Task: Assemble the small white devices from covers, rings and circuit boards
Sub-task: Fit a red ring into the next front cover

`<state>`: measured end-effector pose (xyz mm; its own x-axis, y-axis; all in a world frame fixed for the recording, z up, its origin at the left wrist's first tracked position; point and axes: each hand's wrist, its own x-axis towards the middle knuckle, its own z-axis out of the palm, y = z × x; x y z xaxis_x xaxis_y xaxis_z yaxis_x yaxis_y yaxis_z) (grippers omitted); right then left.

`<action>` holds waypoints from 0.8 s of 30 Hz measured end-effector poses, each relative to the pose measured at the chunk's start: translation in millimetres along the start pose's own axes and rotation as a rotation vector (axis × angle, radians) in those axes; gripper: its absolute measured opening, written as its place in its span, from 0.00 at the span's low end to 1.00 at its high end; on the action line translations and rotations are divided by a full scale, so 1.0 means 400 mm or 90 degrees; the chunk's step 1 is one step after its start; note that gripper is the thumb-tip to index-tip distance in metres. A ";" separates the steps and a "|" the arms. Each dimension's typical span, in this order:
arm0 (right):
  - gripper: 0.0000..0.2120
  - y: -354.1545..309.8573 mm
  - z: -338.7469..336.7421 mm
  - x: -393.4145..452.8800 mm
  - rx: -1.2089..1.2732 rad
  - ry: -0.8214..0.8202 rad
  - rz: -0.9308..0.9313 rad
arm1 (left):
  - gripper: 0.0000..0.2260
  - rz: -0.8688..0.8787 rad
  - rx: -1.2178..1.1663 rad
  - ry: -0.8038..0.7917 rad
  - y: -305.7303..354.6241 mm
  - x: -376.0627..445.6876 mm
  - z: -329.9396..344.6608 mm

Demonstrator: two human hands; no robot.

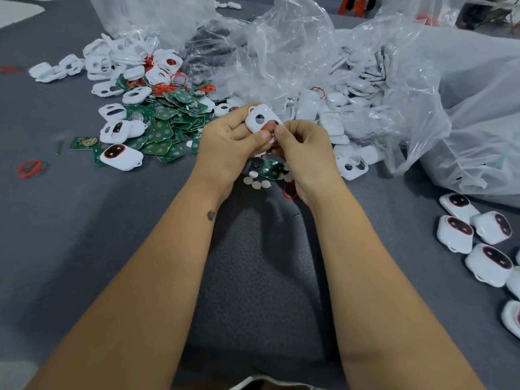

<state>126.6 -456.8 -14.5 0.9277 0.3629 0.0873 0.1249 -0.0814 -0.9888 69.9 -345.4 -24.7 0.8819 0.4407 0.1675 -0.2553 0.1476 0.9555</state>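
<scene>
— How many finished devices [455, 233]?
— Six at right, glossy and rounded.
— And the hands?
— Left hand [225, 147] grips one white cover [260, 119] over the table's middle; right hand [305, 153] pinches its red ring [270, 124].

A grey felt-like cloth [84, 235] covers the work surface, evenly lit with soft shadows; beyond its far edge, at the top, stand orange legs [355, 5], perhaps of a stool; left of those legs, at the top corner, lies a pale patch [17, 11] of floor or board.
</scene>
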 end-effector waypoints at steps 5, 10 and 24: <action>0.06 -0.001 -0.006 -0.006 -0.040 -0.029 -0.068 | 0.28 0.076 0.101 0.006 0.004 0.000 -0.006; 0.06 -0.001 -0.011 -0.004 -0.008 0.001 -0.105 | 0.27 0.090 0.105 0.005 0.005 0.003 -0.016; 0.05 0.000 -0.007 -0.009 0.080 0.027 -0.149 | 0.23 0.127 0.063 -0.057 0.014 -0.011 -0.005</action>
<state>124.5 -460.8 -14.3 0.8931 0.3189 0.3171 0.2950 0.1168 -0.9483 64.0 -344.8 -20.5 0.8505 0.3713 0.3725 -0.3920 -0.0245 0.9196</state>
